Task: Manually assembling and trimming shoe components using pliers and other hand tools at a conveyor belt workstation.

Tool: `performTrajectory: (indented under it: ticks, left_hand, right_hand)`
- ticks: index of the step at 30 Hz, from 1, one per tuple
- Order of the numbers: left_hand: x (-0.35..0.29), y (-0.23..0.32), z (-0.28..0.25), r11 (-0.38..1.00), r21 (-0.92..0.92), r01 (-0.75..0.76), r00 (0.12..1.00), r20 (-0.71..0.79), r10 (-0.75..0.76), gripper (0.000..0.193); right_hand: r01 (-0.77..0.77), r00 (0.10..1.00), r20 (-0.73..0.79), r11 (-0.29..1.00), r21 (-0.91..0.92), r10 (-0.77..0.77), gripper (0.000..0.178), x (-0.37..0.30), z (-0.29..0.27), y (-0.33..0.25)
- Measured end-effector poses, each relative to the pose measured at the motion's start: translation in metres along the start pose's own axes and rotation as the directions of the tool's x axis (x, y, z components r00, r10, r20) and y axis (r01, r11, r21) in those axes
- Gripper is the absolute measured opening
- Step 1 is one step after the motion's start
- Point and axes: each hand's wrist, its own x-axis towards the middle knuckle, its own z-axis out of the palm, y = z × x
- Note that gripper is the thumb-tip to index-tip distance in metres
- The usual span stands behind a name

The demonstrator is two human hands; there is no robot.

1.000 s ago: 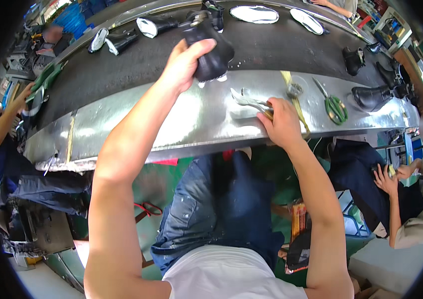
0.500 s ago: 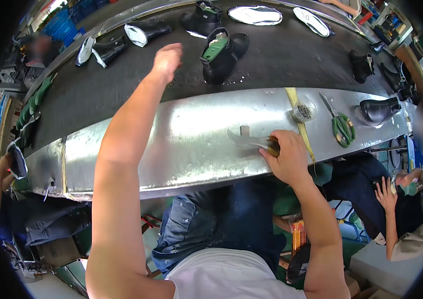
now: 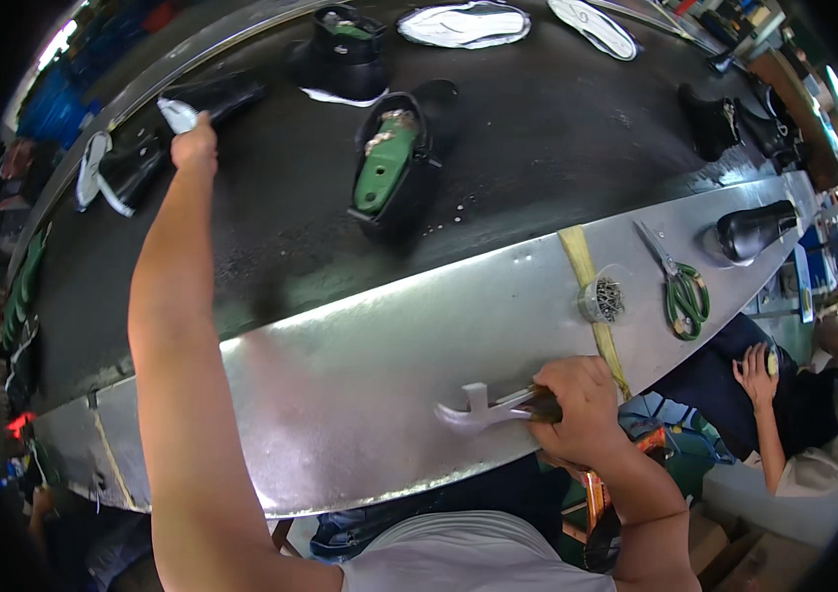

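Note:
Stretched across the dark belt, my left hand is closed at the white-bottomed end of a black boot upper; its fingertips are partly hidden. A second black upper with a white sole piece lies just left of it. My right hand grips the dark handles of a pair of lasting pincers, the curved metal jaw and square hammer stub pointing left above the metal ledge. Between the hands, farther off, stands a black boot with a green last inside.
A clear cup of nails sits by a yellow strap. Green-handled scissors and a black shoe piece lie to the right. More boots and white soles line the far belt. A person sits at right.
My left hand has reached farther left and forward to the boot upper. The view has shifted, and my right hand still holds the pincers, now lower in the picture.

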Motion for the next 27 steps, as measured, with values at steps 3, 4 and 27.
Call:
performTrajectory:
  ticks: [3, 4, 27]
  left_hand:
    - [0.024, -0.004, -0.012, 0.999, -0.036, 0.004, 0.998, 0.065, -0.002, 0.048]
    - [0.027, -0.003, -0.017, 0.989, -0.138, 0.058, 0.992, 0.123, -0.041, 0.049]
    - [-0.3, -0.002, -0.346, 0.289, 0.024, -0.957, 0.193, 0.798, 0.571, 0.114]
  right_hand:
    - [0.037, 0.999, -0.021, 0.999, 0.025, -0.036, 0.053, 0.002, 0.001, -0.003]
    - [0.034, 0.999, -0.018, 0.999, 0.041, -0.033, 0.052, 0.002, 0.001, -0.004]
    - [0.062, 0.98, -0.191, 0.998, -0.003, -0.062, 0.041, -0.003, 0.016, -0.011]
